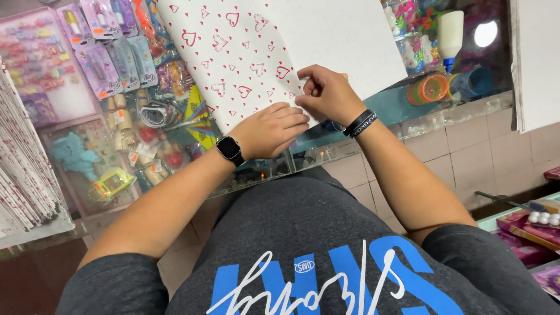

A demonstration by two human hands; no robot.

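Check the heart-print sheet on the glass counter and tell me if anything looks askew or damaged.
The heart-print sheet lies at a slant across the glass counter, not square to its edge. Left hand presses flat on its near corner; right hand pinches the folded edge beside it. No tear or spill shows.

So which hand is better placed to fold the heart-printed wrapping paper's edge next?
Probably the right hand: its fingertips pinch the white, red-hearted wrapping paper at its edge, while the left hand lies flat, pressing it down.
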